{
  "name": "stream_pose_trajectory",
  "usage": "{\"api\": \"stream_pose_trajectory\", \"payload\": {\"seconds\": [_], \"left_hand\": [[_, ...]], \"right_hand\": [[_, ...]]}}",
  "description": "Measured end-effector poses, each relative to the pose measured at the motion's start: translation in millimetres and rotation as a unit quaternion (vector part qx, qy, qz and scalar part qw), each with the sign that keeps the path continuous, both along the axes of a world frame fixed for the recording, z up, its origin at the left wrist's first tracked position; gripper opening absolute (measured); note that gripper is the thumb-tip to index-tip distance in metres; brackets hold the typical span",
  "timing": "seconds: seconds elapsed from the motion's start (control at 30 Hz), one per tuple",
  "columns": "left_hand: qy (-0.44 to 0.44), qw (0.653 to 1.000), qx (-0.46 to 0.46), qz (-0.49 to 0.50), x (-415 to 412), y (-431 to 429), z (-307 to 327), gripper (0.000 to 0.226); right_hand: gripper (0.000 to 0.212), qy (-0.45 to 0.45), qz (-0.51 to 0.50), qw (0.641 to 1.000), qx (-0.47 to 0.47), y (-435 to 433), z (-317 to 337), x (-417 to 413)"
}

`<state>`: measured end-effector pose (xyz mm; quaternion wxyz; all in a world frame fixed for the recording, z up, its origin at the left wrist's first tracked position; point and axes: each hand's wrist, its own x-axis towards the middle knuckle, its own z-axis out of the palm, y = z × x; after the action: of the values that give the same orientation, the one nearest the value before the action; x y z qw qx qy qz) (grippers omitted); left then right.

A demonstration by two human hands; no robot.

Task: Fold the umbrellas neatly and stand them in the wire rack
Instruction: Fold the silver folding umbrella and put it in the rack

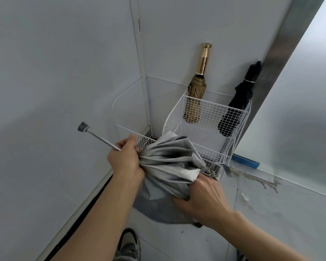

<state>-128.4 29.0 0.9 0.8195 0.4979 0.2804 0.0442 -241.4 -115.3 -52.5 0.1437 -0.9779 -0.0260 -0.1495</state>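
I hold a grey umbrella [169,162] in front of the white wire rack [211,125]. Its canopy is bunched and loose, and its metal shaft with a grey end cap [83,127] sticks out to the upper left. My left hand [125,159] grips the canopy where the shaft comes out. My right hand [203,198] grips the gathered fabric at the lower end, near the strap. A folded gold umbrella [195,95] stands in the rack's back left corner. At the rack's back right a folded black umbrella [239,98] leans on the wall.
The rack sits in a corner between white walls, beside a metal frame [282,59] and a frosted glass panel [309,102]. A blue strip [245,161] lies at the base of the glass. My shoe [128,245] shows on the pale floor below.
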Motion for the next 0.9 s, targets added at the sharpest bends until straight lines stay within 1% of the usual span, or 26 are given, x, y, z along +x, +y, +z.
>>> {"api": "stream_pose_trajectory", "payload": {"seconds": [0.03,0.07,0.1,0.13,0.17,0.2,0.23,0.27,0.33,0.4,0.43,0.5,0.57,0.6,0.63,0.7,0.8,0.9], "left_hand": [[-0.003,1.0,0.003,0.01,4,3,0,0.023],[-0.009,1.0,0.012,0.018,7,6,0,0.023],[-0.016,0.999,0.022,0.025,9,9,-1,0.023],[-0.021,0.999,0.031,0.031,10,12,-1,0.023],[-0.024,0.998,0.039,0.036,11,16,-1,0.023],[-0.025,0.998,0.044,0.043,12,21,-1,0.023],[-0.023,0.998,0.044,0.05,13,25,-1,0.023],[-0.019,0.997,0.04,0.058,15,29,-1,0.024],[-0.006,0.997,0.024,0.069,18,35,-2,0.028],[0.007,0.997,0.013,0.069,19,36,-3,0.031],[0.011,0.998,0.011,0.067,19,36,-3,0.032],[0.014,0.998,0.012,0.065,20,35,-3,0.031],[0.012,0.998,0.017,0.064,20,33,-3,0.031],[0.011,0.998,0.02,0.06,20,32,-3,0.03],[0.011,0.998,0.022,0.054,19,31,-3,0.03],[0.008,0.999,0.026,0.045,18,29,-4,0.029],[-0.014,0.997,0.047,0.057,18,28,-4,0.025],[-0.059,0.989,0.1,0.097,21,33,-5,0.023]], "right_hand": [[0.048,0.035,0.019,0.998,0.039,0,2,-1],[0.053,0.097,0.029,0.99,0.098,-3,5,-2],[0.054,0.121,0.033,0.98,0.156,-7,7,-3],[0.046,0.096,0.021,0.972,0.214,-13,9,-2],[0.029,0.044,-0.007,0.964,0.263,-19,11,-1],[0.012,-0.004,-0.049,0.959,0.28,-27,12,2],[0.005,-0.036,-0.087,0.957,0.276,-34,13,5],[0.013,-0.052,-0.116,0.957,0.26,-39,14,9],[0.034,-0.056,-0.14,0.963,0.223,-46,12,12],[0.056,-0.057,-0.135,0.967,0.21,-48,10,14],[0.065,-0.076,-0.132,0.967,0.206,-48,8,14],[0.079,-0.121,-0.14,0.963,0.195,-48,8,15],[0.085,-0.133,-0.137,0.964,0.184,-48,9,17],[0.082,-0.123,-0.132,0.969,0.169,-48,9,18],[0.073,-0.111,-0.123,0.974,0.152,-48,8,19],[0.043,-0.096,-0.085,0.981,0.147,-50,4,20],[0.018,-0.079,-0.019,0.97,0.229,-52,4,17],[0.006,-0.105,-0.037,0.962,0.25,-49,10,14]]}}
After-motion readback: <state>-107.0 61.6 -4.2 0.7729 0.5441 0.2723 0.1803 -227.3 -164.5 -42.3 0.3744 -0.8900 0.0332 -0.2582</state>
